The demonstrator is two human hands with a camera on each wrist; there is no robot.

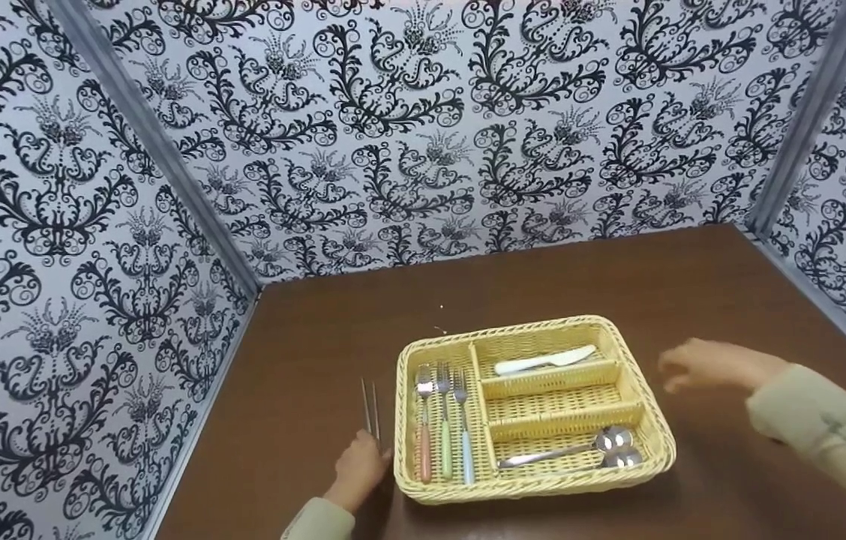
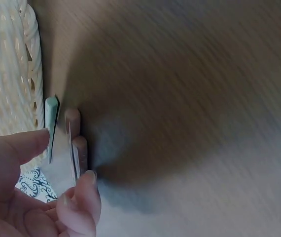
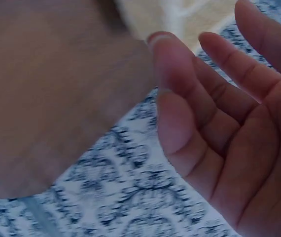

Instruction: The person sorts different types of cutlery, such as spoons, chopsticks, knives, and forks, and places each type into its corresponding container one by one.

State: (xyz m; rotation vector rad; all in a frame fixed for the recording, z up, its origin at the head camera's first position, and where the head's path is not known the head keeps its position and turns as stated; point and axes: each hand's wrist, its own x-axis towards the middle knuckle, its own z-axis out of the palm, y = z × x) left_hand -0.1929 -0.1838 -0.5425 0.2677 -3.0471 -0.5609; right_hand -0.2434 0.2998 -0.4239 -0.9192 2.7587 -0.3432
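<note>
My left hand [image 1: 359, 466] is just left of the basket, with the thin metal ends of several knives [image 1: 371, 409] sticking out beyond it. In the left wrist view, a green handle [image 2: 51, 107] lies by the thumb and two brownish-pink handles [image 2: 72, 121] by a curled finger; thumb and finger hold this group from both sides. The blades appear edge-on and partly hidden. Right of the basket, my right hand [image 1: 719, 365] hovers with loosely curled fingers and nothing in them. The wicker cutlery basket [image 1: 535, 491] has several compartments.
In the basket's left compartment lie a pink-handled fork [image 1: 425, 450], a green-handled fork [image 1: 446, 450] and a blue-handled fork [image 1: 467, 454]. White knives [image 1: 543, 361] lie at the back, spoons [image 1: 613, 439] at the front. Patterned walls [image 1: 408, 135] enclose the brown table [image 1: 318, 337].
</note>
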